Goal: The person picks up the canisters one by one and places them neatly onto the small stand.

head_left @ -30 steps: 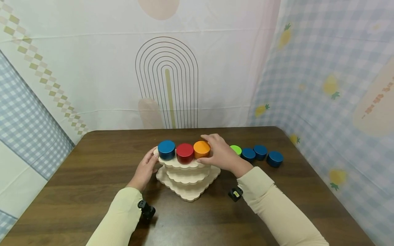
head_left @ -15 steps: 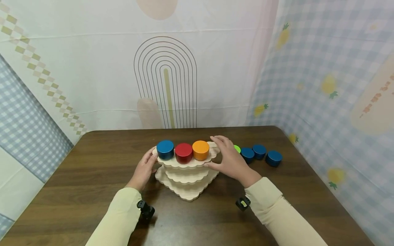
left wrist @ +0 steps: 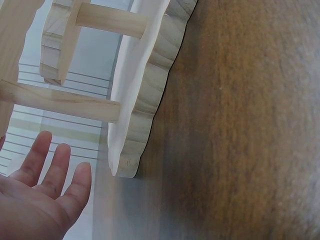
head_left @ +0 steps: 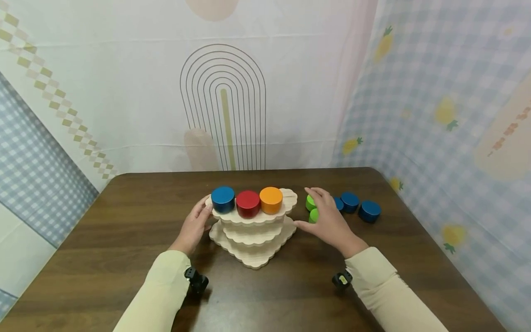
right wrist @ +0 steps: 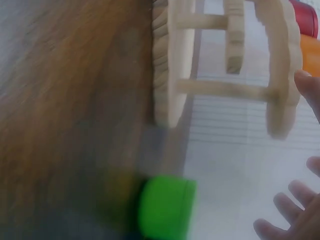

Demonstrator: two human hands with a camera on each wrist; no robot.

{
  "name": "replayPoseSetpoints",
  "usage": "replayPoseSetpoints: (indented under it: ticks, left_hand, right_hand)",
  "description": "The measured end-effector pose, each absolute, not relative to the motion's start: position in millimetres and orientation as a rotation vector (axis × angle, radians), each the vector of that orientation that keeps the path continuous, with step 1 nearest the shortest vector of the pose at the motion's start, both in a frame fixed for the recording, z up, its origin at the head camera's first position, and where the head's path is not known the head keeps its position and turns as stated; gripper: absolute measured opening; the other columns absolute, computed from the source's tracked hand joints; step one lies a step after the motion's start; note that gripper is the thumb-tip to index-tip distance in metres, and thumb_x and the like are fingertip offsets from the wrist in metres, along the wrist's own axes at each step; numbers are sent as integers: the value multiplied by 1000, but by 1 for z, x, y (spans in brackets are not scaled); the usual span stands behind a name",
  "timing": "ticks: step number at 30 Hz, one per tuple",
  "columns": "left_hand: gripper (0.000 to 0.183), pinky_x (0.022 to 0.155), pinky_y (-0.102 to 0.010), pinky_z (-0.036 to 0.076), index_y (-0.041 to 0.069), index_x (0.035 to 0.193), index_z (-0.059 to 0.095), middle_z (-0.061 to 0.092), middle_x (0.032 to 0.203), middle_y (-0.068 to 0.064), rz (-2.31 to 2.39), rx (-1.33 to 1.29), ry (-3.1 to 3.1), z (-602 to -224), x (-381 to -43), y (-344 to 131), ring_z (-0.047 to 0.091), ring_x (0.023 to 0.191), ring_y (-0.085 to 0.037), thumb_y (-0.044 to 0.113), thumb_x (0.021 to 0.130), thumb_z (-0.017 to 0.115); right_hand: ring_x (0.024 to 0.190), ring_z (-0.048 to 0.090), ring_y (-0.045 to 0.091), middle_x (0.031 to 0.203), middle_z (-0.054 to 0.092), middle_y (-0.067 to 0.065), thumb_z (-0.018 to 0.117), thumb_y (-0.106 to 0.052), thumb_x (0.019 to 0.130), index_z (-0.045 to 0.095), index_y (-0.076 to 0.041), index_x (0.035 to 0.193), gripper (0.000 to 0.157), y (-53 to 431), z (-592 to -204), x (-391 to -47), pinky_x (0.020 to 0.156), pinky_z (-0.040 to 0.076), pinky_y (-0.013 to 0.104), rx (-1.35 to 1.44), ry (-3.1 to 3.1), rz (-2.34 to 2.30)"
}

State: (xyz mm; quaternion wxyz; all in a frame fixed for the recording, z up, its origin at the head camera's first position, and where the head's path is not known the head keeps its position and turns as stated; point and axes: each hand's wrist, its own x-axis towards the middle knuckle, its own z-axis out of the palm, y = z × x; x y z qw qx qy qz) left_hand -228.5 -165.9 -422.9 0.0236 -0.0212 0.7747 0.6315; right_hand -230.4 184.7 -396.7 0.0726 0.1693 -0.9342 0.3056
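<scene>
A tiered pale wooden stand (head_left: 250,236) with scalloped edges stands mid-table. On its top shelf sit a blue cylinder block (head_left: 222,200), a red one (head_left: 248,205) and an orange one (head_left: 271,201) in a row. My left hand (head_left: 192,229) holds the shelf's left edge; in the left wrist view its outer fingers (left wrist: 60,165) stretch loosely below the shelf, and the thumb is out of sight. My right hand (head_left: 329,226) holds nothing. Thumb and fingers spread apart, it hovers right of the stand, near two green blocks (head_left: 313,216).
Right of the green blocks are blue blocks (head_left: 350,202), one partly hidden by my right hand. All rest on the brown wooden table (head_left: 265,299). Patterned cloth (head_left: 298,101) hangs behind and along the sides. Dowels (left wrist: 60,102) link the stand's tiers.
My right hand has let go of the orange block on the top shelf and moved right, toward the green blocks. My left hand has stayed at the stand's left edge.
</scene>
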Motion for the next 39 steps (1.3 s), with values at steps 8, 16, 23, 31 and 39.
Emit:
replayPoseSetpoints:
  ticks: [8, 16, 23, 31, 39]
  left_hand:
    - [54, 106, -59, 33, 20, 154, 25, 30, 155, -13, 1953, -65, 2397, -419, -230, -167, 37, 134, -37, 41, 104, 36]
    - [54, 106, -59, 33, 20, 154, 24, 30, 155, -13, 1951, -58, 2395, -418, -230, -167, 37, 135, -37, 39, 105, 35]
    - [54, 106, -59, 33, 20, 154, 24, 30, 155, -14, 1946, -52, 2398, -418, -230, -167, 37, 135, -38, 40, 105, 34]
    - [53, 105, -59, 34, 20, 154, 25, 31, 154, -14, 1954, -58, 2393, -420, -230, -167, 37, 135, -37, 39, 105, 35]
    - [54, 104, -59, 35, 18, 153, 27, 34, 152, -16, 1954, -65, 2396, -421, -229, -166, 40, 132, -37, 39, 105, 37]
  right_hand:
    - [133, 29, 42, 151, 23, 21, 76, -47, 80, 29, -10, 151, 93, 203, -405, -231, 97, 40, 59, 397, -2807, 969]
    - [134, 28, 45, 150, 23, 26, 73, -51, 81, 26, -3, 151, 96, 212, -409, -231, 101, 36, 62, 261, -2845, 1002]
    - [138, 21, 46, 152, 19, 29, 69, -56, 83, 22, 0, 151, 100, 215, -413, -232, 105, 30, 63, 156, -2924, 1053]
    - [138, 22, 45, 151, 22, 29, 68, -56, 83, 25, 2, 149, 98, 216, -420, -236, 106, 29, 62, 36, -2969, 1112]
    - [133, 28, 46, 147, 25, 31, 67, -57, 82, 27, 2, 148, 97, 216, -429, -238, 103, 33, 62, -59, -2994, 1138]
